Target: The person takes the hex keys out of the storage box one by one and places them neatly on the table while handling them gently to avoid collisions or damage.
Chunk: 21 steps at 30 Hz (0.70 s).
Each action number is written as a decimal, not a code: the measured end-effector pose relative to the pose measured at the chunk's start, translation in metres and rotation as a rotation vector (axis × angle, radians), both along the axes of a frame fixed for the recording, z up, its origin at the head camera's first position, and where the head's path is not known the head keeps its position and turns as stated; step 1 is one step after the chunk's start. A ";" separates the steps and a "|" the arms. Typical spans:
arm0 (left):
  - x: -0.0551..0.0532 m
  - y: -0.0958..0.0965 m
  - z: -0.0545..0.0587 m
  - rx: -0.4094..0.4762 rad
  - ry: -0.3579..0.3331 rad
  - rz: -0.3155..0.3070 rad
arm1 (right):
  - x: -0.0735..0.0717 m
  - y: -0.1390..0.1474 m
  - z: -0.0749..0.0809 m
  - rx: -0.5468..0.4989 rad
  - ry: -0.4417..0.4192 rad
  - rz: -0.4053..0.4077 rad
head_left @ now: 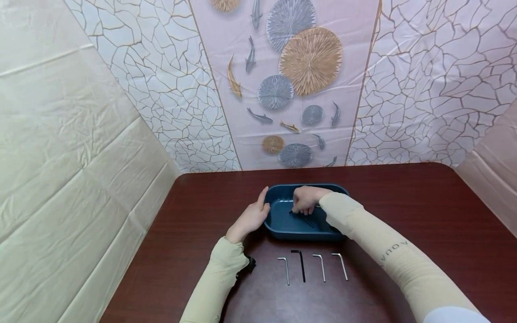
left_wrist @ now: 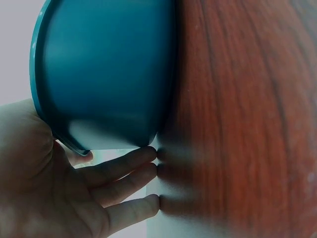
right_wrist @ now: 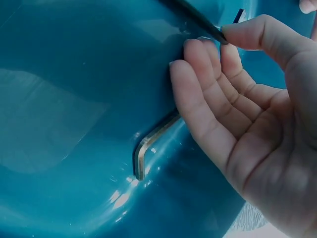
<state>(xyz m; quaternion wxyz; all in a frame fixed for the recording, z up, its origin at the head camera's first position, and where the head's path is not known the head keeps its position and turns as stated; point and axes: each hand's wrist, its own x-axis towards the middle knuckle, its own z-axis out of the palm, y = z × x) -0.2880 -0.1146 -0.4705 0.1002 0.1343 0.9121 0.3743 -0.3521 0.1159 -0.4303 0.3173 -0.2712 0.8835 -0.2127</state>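
Note:
A dark blue tray (head_left: 278,234) stands on the table. My left hand (head_left: 250,218) holds its left wall, thumb over the rim and other fingers outside; in the left wrist view, several fingertips touch the table beside the tray (left_wrist: 104,64). My right hand (head_left: 305,200) reaches inside it. The right wrist view shows the thumb and a fingertip pinching a black hex key (right_wrist: 198,20). A metallic hex key (right_wrist: 153,135) lies on the tray floor, partly hidden behind the fingers. A dark end (right_wrist: 239,16) shows beyond the thumb; whose end it is I cannot tell.
In front of the tray lies a row of hex keys: a silver one (head_left: 287,271), a black one (head_left: 301,266), a second silver one (head_left: 322,268) and a third (head_left: 342,266). The brown table (head_left: 194,251) meets a patterned cloth backdrop (head_left: 291,112) at its far edge.

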 end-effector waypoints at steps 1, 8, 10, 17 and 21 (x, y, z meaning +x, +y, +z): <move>0.000 0.000 0.000 -0.001 0.000 -0.001 | 0.000 0.001 0.001 -0.005 0.000 0.003; 0.000 0.000 -0.001 -0.003 0.000 -0.007 | 0.004 0.007 0.013 -0.067 0.035 -0.001; 0.000 0.000 0.000 -0.007 0.004 -0.011 | 0.005 0.009 0.016 -0.090 0.061 -0.014; -0.001 0.000 0.000 -0.049 0.048 -0.017 | 0.009 0.019 0.029 -0.169 0.154 -0.073; -0.001 0.001 0.000 -0.044 0.050 -0.013 | 0.011 0.031 0.037 -0.211 0.217 -0.102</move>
